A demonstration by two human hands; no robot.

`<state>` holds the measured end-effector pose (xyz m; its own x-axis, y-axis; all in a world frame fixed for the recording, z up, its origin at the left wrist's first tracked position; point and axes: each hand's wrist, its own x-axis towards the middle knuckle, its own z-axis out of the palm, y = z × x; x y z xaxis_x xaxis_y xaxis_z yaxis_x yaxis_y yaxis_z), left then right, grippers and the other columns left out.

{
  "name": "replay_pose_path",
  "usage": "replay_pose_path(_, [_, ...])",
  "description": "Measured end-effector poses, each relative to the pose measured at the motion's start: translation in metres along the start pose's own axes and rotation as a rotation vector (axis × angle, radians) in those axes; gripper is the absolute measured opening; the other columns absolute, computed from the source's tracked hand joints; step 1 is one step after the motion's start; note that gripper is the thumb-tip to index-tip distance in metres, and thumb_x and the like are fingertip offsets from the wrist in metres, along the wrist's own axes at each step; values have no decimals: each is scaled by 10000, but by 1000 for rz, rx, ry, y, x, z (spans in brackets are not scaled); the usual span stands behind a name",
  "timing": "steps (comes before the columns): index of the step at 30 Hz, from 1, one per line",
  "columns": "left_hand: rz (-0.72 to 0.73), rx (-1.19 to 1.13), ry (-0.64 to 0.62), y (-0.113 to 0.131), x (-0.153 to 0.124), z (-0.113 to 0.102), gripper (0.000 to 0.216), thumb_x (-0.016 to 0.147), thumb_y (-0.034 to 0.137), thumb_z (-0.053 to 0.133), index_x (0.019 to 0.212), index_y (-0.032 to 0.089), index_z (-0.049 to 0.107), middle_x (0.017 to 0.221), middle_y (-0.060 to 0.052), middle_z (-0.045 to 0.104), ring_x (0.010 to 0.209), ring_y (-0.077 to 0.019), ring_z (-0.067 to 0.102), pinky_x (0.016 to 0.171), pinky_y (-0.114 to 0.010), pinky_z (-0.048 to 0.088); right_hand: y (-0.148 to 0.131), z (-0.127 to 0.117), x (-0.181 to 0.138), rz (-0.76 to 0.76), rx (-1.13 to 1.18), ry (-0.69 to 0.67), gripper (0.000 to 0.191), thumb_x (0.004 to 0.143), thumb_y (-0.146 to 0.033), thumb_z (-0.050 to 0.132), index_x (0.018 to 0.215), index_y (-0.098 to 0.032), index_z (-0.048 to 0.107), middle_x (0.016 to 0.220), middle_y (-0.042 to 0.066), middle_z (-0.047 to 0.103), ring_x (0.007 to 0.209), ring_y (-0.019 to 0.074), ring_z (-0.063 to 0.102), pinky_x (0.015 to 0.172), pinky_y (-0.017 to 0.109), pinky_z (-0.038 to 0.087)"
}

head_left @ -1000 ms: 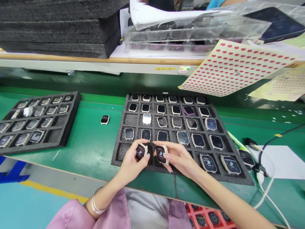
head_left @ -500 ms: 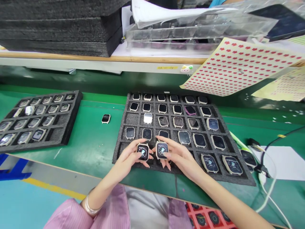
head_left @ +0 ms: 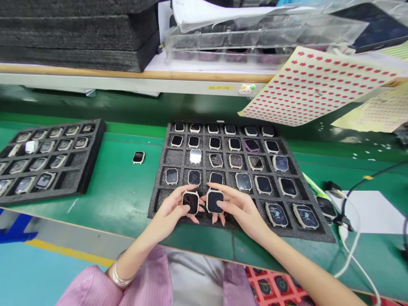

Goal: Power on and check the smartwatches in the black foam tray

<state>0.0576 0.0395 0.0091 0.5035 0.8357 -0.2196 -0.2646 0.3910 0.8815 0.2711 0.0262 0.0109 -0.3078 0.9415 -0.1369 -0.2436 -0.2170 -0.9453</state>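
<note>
My left hand (head_left: pixel 174 208) is closed around a smartwatch body (head_left: pixel 191 201) with a pale frame and a dark screen, its thumb on the lower glass. Beside it, my right hand (head_left: pixel 239 207) grips a second smartwatch body (head_left: pixel 215 200), also dark, with the thumb resting on the screen. Neither watch has a strap. Both are held side by side, a small gap apart, over the front of a black foam tray (head_left: pixel 154 208). Strapless watches fill many of the tray's compartments; two at the front right (head_left: pixel 276 214) have lit screens.
Another foam tray (head_left: pixel 92 170) of watches lies at the left. A lone watch (head_left: pixel 139 157) sits on the green table between the trays. Cables (head_left: pixel 353 250) and white paper (head_left: pixel 369 212) are at the right. A sticker sheet (head_left: pixel 315 85) hangs from the shelf (head_left: pixel 127 81).
The screens of both held watches have gone from lit dials to dark. My hands keep their grip, and the view has shifted slightly.
</note>
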Motion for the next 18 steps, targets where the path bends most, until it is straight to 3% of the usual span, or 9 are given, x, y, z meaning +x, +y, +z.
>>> replay_pose_path(5, [61,178,44,-2,3,4,498,774,162,659,1230,217,466,959,-35,588,811,-163,583,623,-226,492,-2,4,0,-7,58,-23,462,897,-228,623,1346,-207,515,964,84,702,685,191,686,493,251,527])
replay_pose_path(10, [81,370,141,-7,6,6,323,812,184,614,1115,197,502,789,27,509,614,-108,500,575,-218,422,-2,5,2,17,136,-38,377,864,-256,686,1231,-208,616,828,48,692,685,184,677,545,264,538])
replay_pose_path(14, [73,416,120,-9,7,9,270,811,173,586,1068,186,504,712,47,476,542,-101,451,559,-227,399,3,-1,2,48,71,-60,360,852,-255,714,1198,-191,638,681,26,690,608,164,657,574,277,546])
replay_pose_path(18, [79,372,116,-7,5,12,306,840,208,582,1128,190,480,701,55,460,506,-88,407,522,-220,359,3,-2,1,37,103,-70,419,836,-293,729,1230,-199,621,749,35,680,602,177,666,511,271,534])
